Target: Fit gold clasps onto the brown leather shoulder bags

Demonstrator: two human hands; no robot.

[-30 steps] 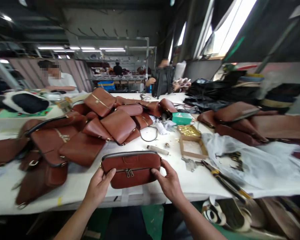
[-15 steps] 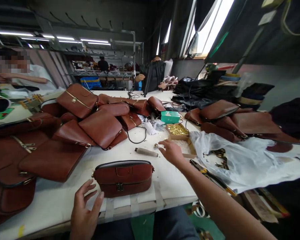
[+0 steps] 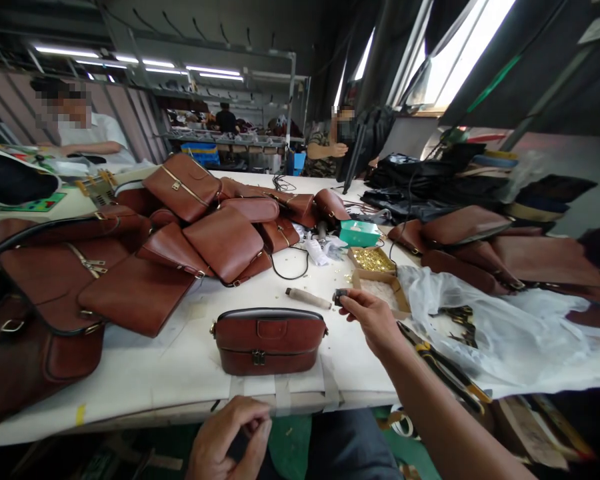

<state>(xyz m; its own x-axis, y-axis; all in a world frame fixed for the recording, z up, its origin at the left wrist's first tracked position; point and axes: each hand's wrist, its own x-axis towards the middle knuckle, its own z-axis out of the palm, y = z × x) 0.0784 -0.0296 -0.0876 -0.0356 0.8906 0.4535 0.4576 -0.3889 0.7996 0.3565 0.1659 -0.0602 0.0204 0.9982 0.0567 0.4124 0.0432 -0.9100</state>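
A brown leather handbag (image 3: 270, 343) stands upright near the table's front edge, its zip with two pulls facing me. Right of it, my right hand (image 3: 367, 310) pinches a small dark metal piece (image 3: 339, 297) between thumb and fingers, above the table. A stick-like tool with a pale, wrapped handle (image 3: 307, 298) lies just left of that piece. My left hand (image 3: 230, 437) is low in front of the table edge, apart from the bag. Its fingers are curled in and the tips meet the thumb; whether anything is between them is hidden.
Brown bags (image 3: 223, 243) are heaped at left, with more bags (image 3: 545, 257) at right. A box of gold fittings (image 3: 373, 260), an open carton (image 3: 403, 300), a plastic bag (image 3: 510, 333) and yellow-black pliers (image 3: 450, 370) lie at right. Two people (image 3: 93, 140) (image 3: 325, 143) work beyond.
My left hand has moved from beside the bag down and right, its spread fingers curling in. My right hand has lifted the small metal piece slightly. The view has turned left.
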